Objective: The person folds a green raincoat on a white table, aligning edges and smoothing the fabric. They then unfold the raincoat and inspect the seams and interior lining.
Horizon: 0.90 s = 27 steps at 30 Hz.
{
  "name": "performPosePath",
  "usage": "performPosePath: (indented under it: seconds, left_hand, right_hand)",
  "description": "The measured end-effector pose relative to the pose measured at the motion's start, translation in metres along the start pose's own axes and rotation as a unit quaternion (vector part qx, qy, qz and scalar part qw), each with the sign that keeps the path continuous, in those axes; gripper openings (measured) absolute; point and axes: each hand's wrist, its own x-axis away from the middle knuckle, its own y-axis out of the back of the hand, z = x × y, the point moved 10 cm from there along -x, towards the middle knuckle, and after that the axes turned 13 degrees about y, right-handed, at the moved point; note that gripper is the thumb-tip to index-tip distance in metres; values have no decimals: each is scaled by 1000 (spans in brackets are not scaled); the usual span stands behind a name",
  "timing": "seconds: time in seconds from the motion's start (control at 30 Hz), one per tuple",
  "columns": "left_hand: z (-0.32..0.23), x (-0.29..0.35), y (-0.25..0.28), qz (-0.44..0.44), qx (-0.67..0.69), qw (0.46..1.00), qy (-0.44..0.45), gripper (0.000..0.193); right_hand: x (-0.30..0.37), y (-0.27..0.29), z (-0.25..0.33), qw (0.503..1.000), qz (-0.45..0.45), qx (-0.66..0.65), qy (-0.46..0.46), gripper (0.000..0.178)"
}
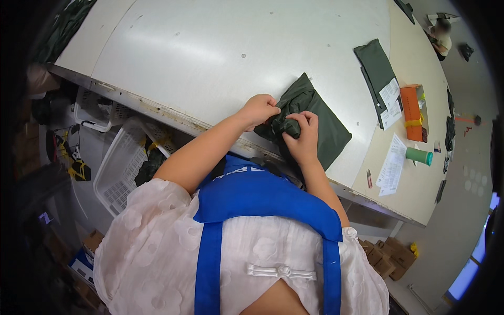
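Note:
A dark green piece of cloth, perhaps a garment, lies partly folded and bunched at the near edge of the white table. With fingers closed, my left hand pinches the bunched cloth on its left side. My right hand grips a gathered lump of the same cloth, thumb and fingers curled around it. Part of the cloth hangs over the table edge toward my blue apron. What lies inside the bunched folds is hidden.
To the right lie a folded green cloth with paper labels, an orange box, a green cylinder, printed sheets and small red snips. White plastic baskets stand below the table on the left. Another person is far right.

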Motion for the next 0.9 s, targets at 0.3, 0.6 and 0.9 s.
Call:
performPosePath:
  seconds: [0.3,0.6,0.9]
  left_hand:
    - [-8,34,6,-46,-132,989,-39,9]
    - [9,26,9,-15,-84,995,-44,9]
    - [3,32,10,-12,-113,991,-70,6]
  right_hand:
    - [-9,-15,18,989,64,120,64,42]
    - [-1,-53,-27,941,283,-176,-60,42]
    - [-15,-54,-21,953,292,49,-59,30]
